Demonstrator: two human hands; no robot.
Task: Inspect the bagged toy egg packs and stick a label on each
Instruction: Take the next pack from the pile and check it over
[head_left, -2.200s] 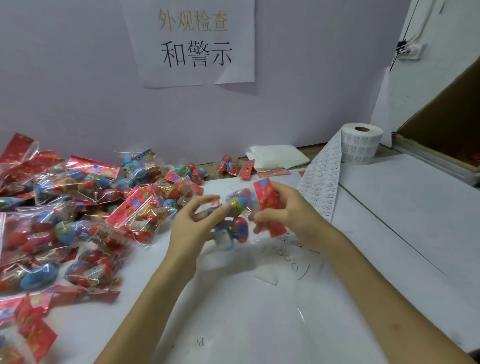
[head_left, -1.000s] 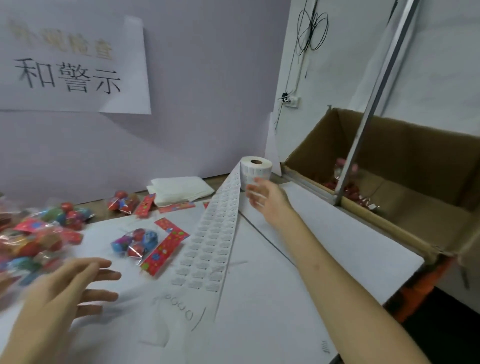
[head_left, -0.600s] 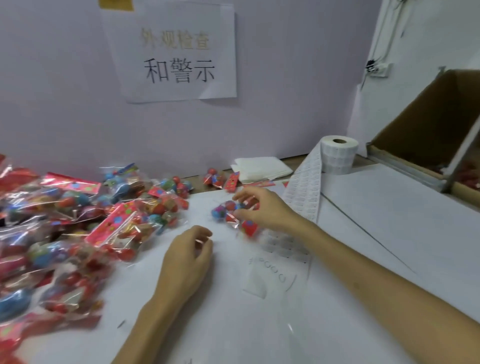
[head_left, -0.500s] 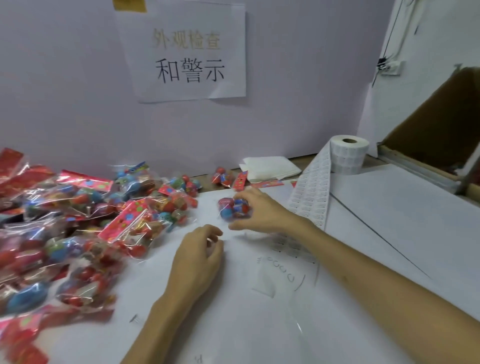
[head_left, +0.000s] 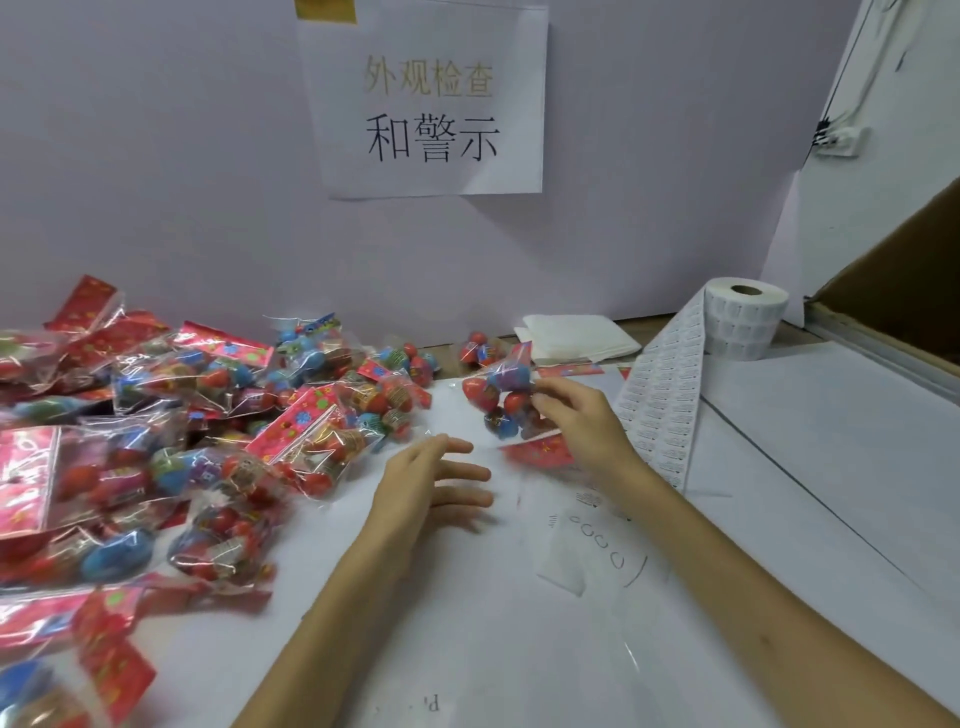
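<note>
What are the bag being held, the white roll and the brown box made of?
Bag in the right hand: thin clear plastic film, glossy; it crinkles and glints, and the eggs show through. Roll: matte white paper, seemingly stickers on a backing strip; its core looks brownish, likely cardboard. Box: flat matte brown, probably cardboard.
</note>
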